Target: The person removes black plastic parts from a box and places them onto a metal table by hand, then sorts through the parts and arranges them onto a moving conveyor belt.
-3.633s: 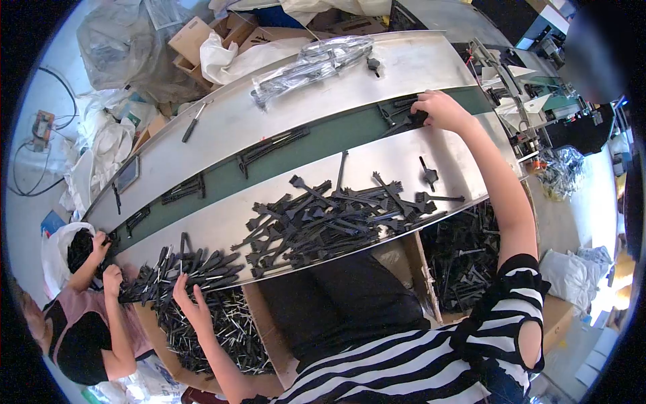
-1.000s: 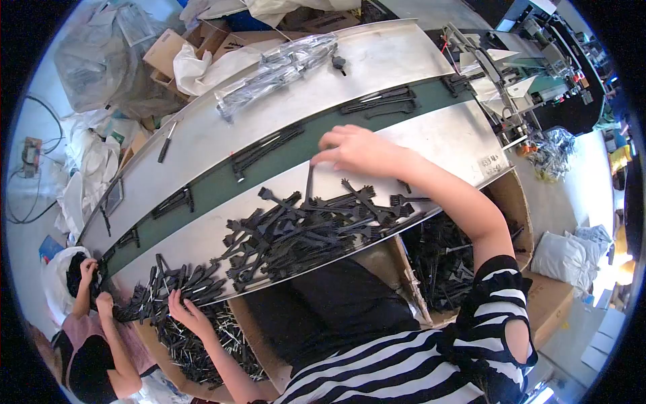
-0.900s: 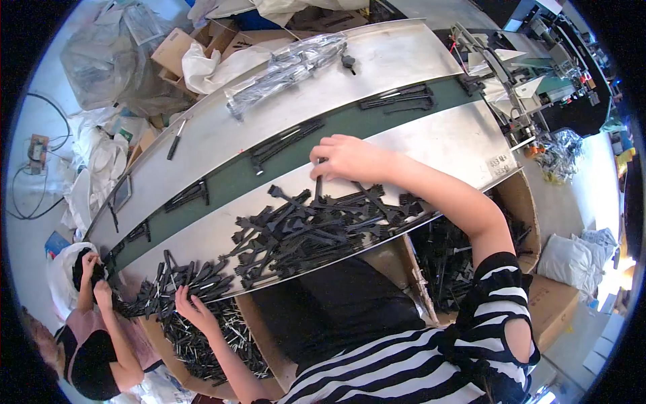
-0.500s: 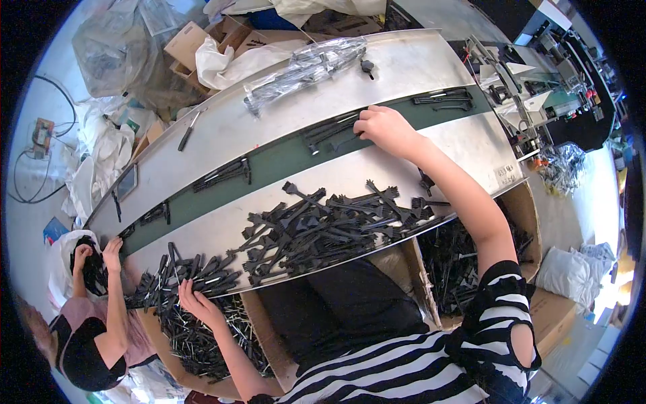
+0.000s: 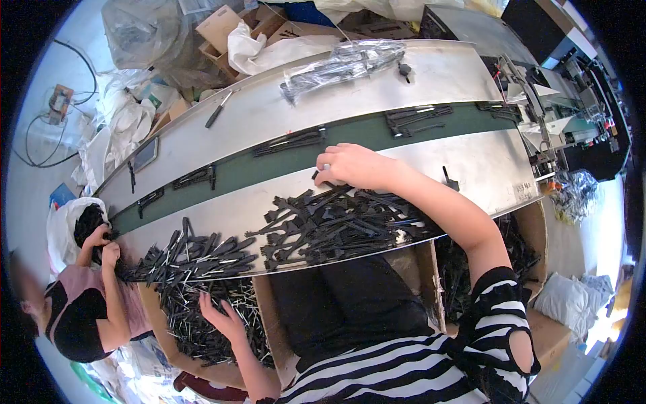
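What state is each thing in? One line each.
Black brushes: loose, heaped
Slim tools: loose, heaped
Left box: open, loose tools inside
Right box: open, dark parts inside
Right hand: fingers curled at brushes, grip unclear
Left hand: fingers spread, over left box
Green belt: bearing separate bundles
Lone tool: lying on far ledge
Plastic-wrapped bundle: wrapped, same ledge

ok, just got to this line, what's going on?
The wearer's right hand is at the upper edge of a heap of black brush-like tools; its grip is unclear. The left hand, open, is over a cardboard box of dark and silvery tools. Small groups of tools lie spaced along the green belt. At the far left, a co-worker's hands are near a white bag.
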Action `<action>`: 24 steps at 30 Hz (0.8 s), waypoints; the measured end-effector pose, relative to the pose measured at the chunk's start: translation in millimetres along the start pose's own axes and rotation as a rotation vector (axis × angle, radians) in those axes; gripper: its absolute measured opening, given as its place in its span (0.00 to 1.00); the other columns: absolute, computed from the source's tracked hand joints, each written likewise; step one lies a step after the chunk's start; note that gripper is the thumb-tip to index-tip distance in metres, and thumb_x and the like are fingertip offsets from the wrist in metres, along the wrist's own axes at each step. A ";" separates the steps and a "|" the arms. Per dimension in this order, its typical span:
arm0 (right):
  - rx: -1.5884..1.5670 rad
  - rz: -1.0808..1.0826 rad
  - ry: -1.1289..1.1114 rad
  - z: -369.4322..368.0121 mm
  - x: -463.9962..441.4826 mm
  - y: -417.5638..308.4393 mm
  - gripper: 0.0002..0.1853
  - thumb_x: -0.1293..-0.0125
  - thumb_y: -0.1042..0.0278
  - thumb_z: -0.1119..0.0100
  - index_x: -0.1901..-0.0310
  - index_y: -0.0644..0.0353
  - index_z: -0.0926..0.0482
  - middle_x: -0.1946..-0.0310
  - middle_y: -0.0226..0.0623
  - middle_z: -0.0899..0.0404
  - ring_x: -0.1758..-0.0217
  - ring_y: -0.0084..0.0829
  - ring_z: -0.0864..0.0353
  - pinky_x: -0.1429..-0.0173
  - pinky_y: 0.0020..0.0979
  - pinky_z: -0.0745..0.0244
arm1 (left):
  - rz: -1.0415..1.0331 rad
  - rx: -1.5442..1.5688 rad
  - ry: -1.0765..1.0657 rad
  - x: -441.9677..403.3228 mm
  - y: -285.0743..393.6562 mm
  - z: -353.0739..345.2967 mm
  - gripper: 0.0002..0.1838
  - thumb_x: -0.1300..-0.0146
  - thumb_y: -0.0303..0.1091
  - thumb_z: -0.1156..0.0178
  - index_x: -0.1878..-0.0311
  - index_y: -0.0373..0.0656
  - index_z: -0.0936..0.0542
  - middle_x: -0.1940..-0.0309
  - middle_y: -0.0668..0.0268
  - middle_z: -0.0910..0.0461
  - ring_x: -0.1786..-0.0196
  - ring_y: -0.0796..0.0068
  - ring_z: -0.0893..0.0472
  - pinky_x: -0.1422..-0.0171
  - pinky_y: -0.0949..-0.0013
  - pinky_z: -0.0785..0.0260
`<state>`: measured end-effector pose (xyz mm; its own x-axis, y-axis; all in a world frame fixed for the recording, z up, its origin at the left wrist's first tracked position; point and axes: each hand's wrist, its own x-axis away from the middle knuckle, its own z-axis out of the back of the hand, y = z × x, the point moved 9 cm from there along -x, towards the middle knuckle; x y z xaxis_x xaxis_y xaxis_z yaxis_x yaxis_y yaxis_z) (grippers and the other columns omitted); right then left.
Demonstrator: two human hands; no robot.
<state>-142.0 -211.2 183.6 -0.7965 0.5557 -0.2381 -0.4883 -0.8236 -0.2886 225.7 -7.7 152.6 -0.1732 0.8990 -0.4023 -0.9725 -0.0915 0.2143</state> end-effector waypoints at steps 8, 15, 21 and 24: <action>0.173 0.001 0.054 17.9 5.5 4.3 0.03 0.49 0.67 0.45 0.74 0.49 0.21 0.69 0.30 0.27 0.58 0.31 0.25 0.52 0.32 0.29 | 0.455 -0.254 -0.624 83.5 -64.0 -30.9 0.50 0.52 0.45 0.29 0.29 0.53 0.49 0.31 0.45 0.51 0.29 0.42 0.51 0.29 0.47 0.52; 0.098 -0.169 0.114 35.2 37.4 43.9 0.04 0.55 0.69 0.37 0.74 0.54 0.21 0.69 0.32 0.26 0.57 0.34 0.25 0.52 0.33 0.28 | 0.651 0.047 -0.753 134.8 -143.8 -70.6 0.65 0.65 0.55 0.24 0.27 0.56 0.56 0.31 0.36 0.59 0.28 0.40 0.53 0.28 0.49 0.53; 0.296 -0.681 0.017 27.1 68.9 109.2 0.09 0.51 0.68 0.34 0.69 0.60 0.21 0.65 0.40 0.24 0.55 0.40 0.24 0.50 0.37 0.28 | 0.871 0.360 -0.930 151.5 -143.3 -91.1 0.66 0.64 0.53 0.24 0.27 0.54 0.59 0.31 0.36 0.58 0.29 0.43 0.50 0.28 0.55 0.50; 0.376 -0.726 -0.011 20.6 72.6 108.1 0.12 0.51 0.67 0.35 0.65 0.59 0.21 0.65 0.41 0.24 0.54 0.41 0.24 0.50 0.37 0.28 | 0.770 0.254 -0.955 150.5 -146.6 -91.1 0.64 0.61 0.53 0.26 0.27 0.54 0.59 0.31 0.36 0.58 0.29 0.43 0.49 0.28 0.55 0.50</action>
<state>-259.9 -262.2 154.1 -0.2384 0.9658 -0.1017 -0.9693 -0.2431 -0.0364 328.0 102.0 -20.4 -0.3972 0.6094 0.6862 -0.5930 -0.7411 0.3148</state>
